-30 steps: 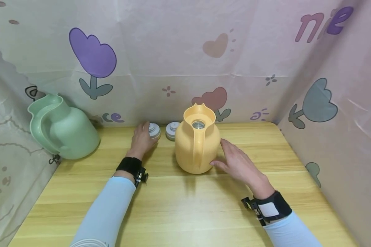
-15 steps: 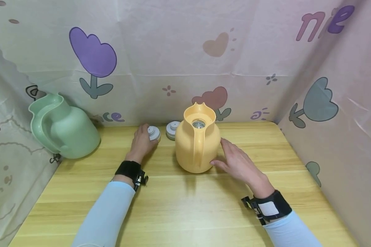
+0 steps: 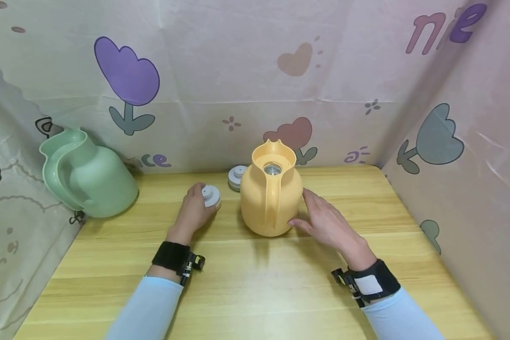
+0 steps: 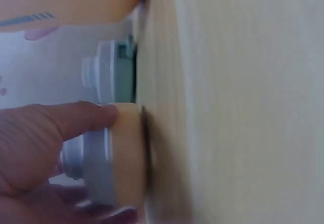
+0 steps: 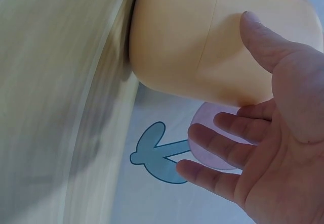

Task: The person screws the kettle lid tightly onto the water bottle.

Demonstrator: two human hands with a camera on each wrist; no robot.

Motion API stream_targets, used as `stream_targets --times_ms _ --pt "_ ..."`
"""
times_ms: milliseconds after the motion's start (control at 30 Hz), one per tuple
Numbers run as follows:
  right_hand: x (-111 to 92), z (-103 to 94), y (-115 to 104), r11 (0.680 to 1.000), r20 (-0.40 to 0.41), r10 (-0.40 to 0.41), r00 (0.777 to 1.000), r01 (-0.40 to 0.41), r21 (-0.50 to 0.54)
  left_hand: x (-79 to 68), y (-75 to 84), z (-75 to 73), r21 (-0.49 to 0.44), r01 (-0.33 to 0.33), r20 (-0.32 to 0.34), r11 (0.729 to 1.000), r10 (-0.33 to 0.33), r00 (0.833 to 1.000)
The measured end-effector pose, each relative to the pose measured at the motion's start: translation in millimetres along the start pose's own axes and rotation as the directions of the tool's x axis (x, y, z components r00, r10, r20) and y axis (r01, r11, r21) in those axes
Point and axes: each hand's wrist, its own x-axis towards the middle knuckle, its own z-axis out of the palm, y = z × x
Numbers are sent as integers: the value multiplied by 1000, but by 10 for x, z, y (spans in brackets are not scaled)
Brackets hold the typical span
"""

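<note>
My left hand (image 3: 191, 213) grips a round jug lid (image 3: 211, 195), thumb on one side and fingers on the other. In the left wrist view the lid (image 4: 129, 158) shows a yellow-orange base and a grey-white stepped top; a shadow lies beside it, and I cannot tell whether it touches the table. A yellow thermos jug (image 3: 252, 205) stands upright with its mouth uncovered and its handle towards me. Beside its right side is my right hand (image 3: 329, 225), fingers extended and spread, with thumb and fingertips at the jug's wall (image 5: 187, 37).
A second lid (image 3: 235, 177), green-based in the left wrist view, sits behind the yellow jug's left side. The green jug (image 3: 104, 182) leans at the table's left edge. Patterned cloth (image 3: 212, 66) hangs behind and along both sides of the wooden table (image 3: 246, 293).
My left hand has drawn the yellow-based lid towards me, away from the back edge and the other lid. My right hand and both jugs have stayed in place.
</note>
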Motion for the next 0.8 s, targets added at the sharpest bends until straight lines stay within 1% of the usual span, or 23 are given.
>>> stream_targets --times_ms 200,500,633,800 --pt "5 -8 3 1000 -4 -2 1000 2 6 -179 93 -35 -7 38 59 999 -38 998" --pt "17 -44 7 1000 -17 -3 1000 3 4 -362 218 -93 6 49 158 999 -49 986" --pt "15 -55 2 1000 -19 -1 1000 1 8 -430 229 -140 8 51 192 999 -52 980" --pt "-5 -64 -1 1000 -19 0 1000 0 16 -511 203 -186 39 48 234 998 -56 971"
